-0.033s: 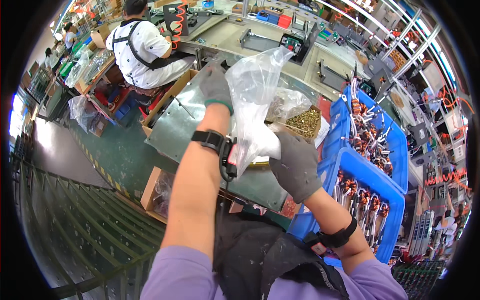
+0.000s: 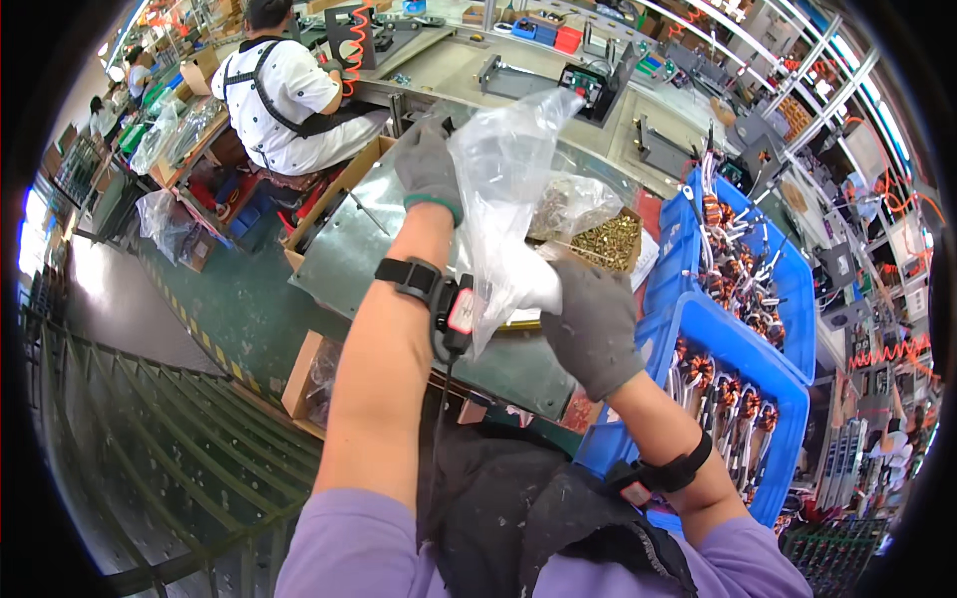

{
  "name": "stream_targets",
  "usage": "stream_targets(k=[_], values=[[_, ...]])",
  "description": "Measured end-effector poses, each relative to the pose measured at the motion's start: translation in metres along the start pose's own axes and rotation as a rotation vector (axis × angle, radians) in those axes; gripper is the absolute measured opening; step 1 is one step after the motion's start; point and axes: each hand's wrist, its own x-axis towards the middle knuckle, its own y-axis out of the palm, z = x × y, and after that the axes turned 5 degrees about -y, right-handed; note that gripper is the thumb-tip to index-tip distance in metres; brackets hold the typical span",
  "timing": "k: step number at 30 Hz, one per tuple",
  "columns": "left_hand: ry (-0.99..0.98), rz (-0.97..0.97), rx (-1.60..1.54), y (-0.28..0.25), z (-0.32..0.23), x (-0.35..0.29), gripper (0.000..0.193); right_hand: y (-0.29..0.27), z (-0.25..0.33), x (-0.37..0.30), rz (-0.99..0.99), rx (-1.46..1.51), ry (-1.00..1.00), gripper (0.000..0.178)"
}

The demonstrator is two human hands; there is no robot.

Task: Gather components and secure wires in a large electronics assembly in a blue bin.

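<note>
A large clear plastic bag [image 2: 503, 164] stands up over the metal tabletop [image 2: 344, 259], its lower part bunched and whitish. My right hand [image 2: 595, 324], in a grey glove, is closed on that bunched lower right side. At the bag's upper left is my left hand [image 2: 427, 164], also gloved in grey; its fingers point away from me and are blurred, so their grip on the bag cannot be made out. Behind the bag, a carton [image 2: 635, 244] holds many small brass-coloured screws [image 2: 608, 242]. A second clear bag [image 2: 576, 206] with small contents lies against it.
Two blue bins [image 2: 688, 309] of copper-wound coils with white leads stand at the right. A long cardboard box [image 2: 344, 194] runs along the table's left side. A seated co-worker [image 2: 279, 95] is at the far left. Green metal railings [image 2: 169, 448] fill the lower left.
My left forearm has shifted slightly left, and the small device on its wrist has turned. The bag's top has sagged a little. My right hand has barely moved.
</note>
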Motion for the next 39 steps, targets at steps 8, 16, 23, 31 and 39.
stream_targets(k=[8,16,23,31,39], values=[[0.175,-0.597,0.402,-0.138,-0.152,0.067,0.031,0.053,-0.083,-0.039,0.381,-0.122,0.185,0.021],[-0.055,-0.386,0.176,-0.241,-0.069,0.021,0.036,0.177,-0.087,0.028,0.584,-0.139,-0.210,0.042],[-0.324,-0.384,0.091,-0.319,-0.035,-0.025,0.044,0.201,-0.119,0.028,0.731,-0.051,-0.193,0.076],[-0.382,-0.350,0.027,-0.339,-0.009,-0.055,0.054,0.175,-0.125,0.037,0.396,0.353,-0.142,0.054],[-0.258,-0.467,0.126,-0.307,-0.014,-0.105,0.034,0.264,-0.117,0.133,0.760,0.041,0.300,0.046]])
